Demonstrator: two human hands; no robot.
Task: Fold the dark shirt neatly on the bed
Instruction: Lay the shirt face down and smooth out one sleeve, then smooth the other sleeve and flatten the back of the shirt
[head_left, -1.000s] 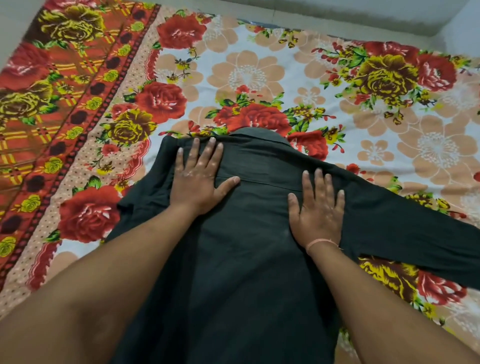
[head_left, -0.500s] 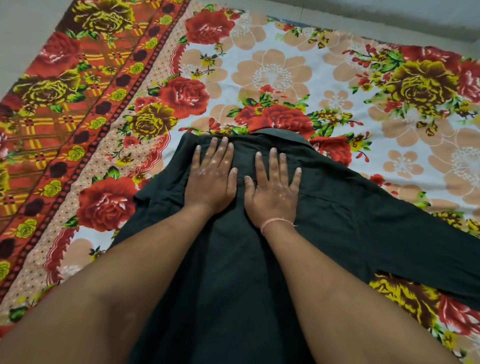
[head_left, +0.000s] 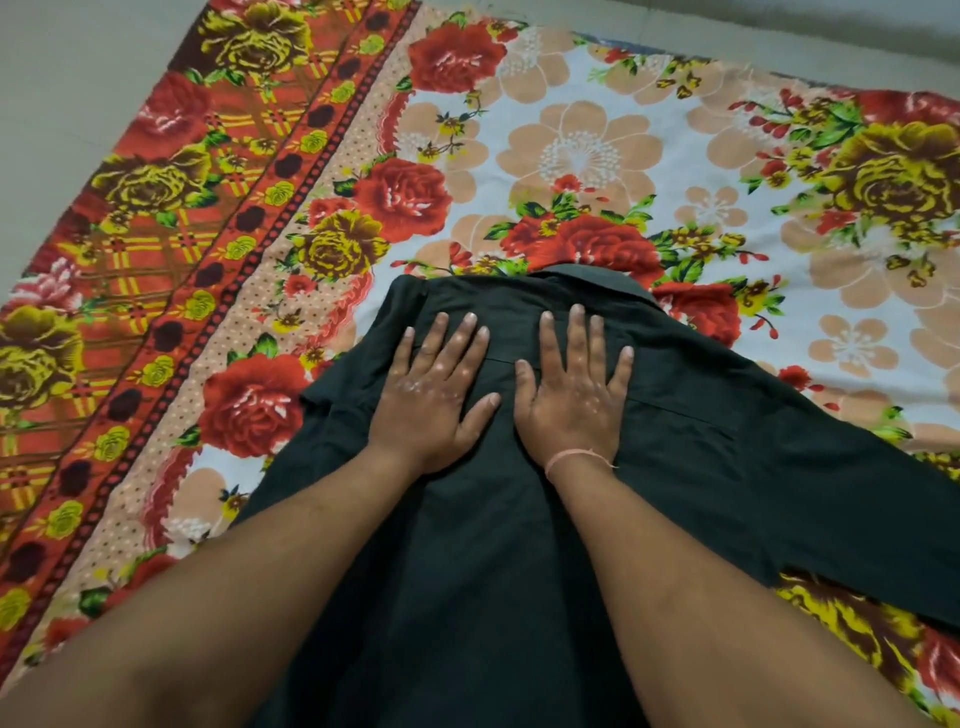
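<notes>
- The dark shirt (head_left: 467, 561) is spread back-up on the flowered bedsheet (head_left: 582, 150), directly beneath both hands.
- The left hand (head_left: 434, 397) is laid flat on the upper back, fingers extended and slightly spread; nothing is gripped.
- The right hand (head_left: 571, 395) is pressed flat just beside it, equally open, thumbs nearly touching.
- The collar (head_left: 587, 278) is seen just beyond the fingertips; one sleeve (head_left: 831, 499) is stretched out past the right hand.

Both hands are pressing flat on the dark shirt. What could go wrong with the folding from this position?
The right sleeve lies spread far out over the floral bedsheet, so it may drag or crease when folded in. The left hand and right hand sit close together near the collar, leaving the outer parts unsmoothed.
</notes>
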